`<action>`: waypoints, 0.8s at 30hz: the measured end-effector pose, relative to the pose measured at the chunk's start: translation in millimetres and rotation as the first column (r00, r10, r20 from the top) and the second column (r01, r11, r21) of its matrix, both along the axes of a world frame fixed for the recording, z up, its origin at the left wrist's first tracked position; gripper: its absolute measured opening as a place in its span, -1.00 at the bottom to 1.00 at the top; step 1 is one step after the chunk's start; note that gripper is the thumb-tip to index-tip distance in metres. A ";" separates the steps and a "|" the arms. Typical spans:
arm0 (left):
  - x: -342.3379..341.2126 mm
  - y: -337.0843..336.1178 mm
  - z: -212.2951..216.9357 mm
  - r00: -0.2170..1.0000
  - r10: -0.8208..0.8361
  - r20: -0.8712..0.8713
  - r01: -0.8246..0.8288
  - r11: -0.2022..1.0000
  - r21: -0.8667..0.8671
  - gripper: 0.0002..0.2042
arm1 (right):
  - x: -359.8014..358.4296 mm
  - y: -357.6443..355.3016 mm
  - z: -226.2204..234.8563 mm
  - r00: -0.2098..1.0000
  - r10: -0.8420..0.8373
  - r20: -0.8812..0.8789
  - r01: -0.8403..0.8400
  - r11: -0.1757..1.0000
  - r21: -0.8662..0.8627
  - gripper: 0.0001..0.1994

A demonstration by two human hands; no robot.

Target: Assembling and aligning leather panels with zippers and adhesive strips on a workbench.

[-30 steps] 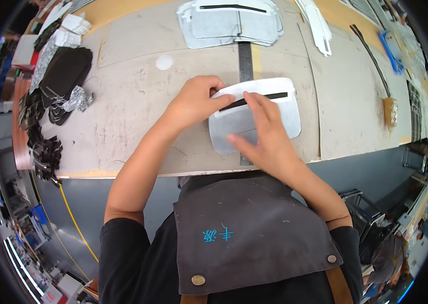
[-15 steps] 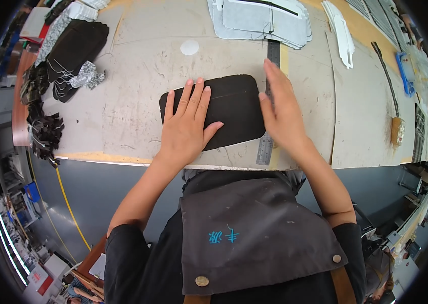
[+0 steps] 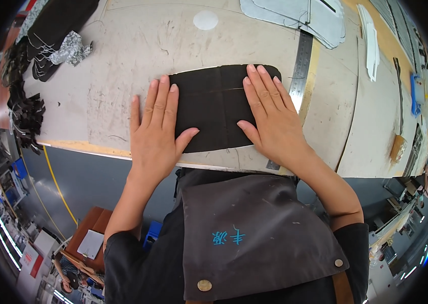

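Observation:
A black rounded leather-like panel [image 3: 216, 109] lies flat on the worn grey work table [image 3: 112, 76], close to its near edge. My left hand [image 3: 156, 129] presses flat on the panel's left end, fingers spread, thumb on the black surface. My right hand [image 3: 269, 114] lies flat on the panel's right end, covering part of it. Both palms are down and neither hand grasps anything. A steel ruler [image 3: 300, 61] runs away from me just to the right of my right hand.
Silver-grey cut panels [image 3: 300, 15] lie at the far edge. A pile of black pieces [image 3: 47, 35] and crumpled foil sits far left. A white disc [image 3: 206, 20], a white strip [image 3: 371, 40], a long-handled brush [image 3: 399, 116] and a blue tool [image 3: 417, 93] lie around.
The silver panel seen a second ago now shows its black face and lies further left. Both hands have moved to rest flat on its two ends.

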State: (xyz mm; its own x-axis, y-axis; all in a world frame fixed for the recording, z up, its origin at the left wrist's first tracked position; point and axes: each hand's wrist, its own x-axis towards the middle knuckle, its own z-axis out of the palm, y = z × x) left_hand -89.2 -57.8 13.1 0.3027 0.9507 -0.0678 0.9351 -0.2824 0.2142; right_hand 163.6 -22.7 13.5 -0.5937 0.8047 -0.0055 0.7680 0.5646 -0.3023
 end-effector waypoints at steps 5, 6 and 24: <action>-3.9 1.6 -1.2 1.000 0.024 -0.011 -0.024 0.999 -0.022 -0.22 | 0.0 3.7 0.3 1.000 -0.010 0.016 0.011 0.999 -0.041 -0.24; -5.2 2.7 -2.3 0.998 0.053 0.046 -0.053 0.999 0.011 -0.24 | 1.2 3.6 1.1 0.998 -0.055 -0.007 0.055 0.998 -0.034 -0.23; -14.2 85.1 43.6 0.772 0.445 0.453 -0.001 0.714 -0.700 -0.77 | -18.5 -6.0 4.0 0.769 -0.151 -0.621 -0.015 0.967 -0.253 -0.33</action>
State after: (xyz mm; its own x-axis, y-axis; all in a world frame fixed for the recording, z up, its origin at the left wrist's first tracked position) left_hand -103.4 27.4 56.7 0.2758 0.7774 -0.5654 0.5863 0.3300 0.7398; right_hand 145.1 -28.7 17.5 -0.4721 0.8668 0.1607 0.3893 0.3685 -0.8442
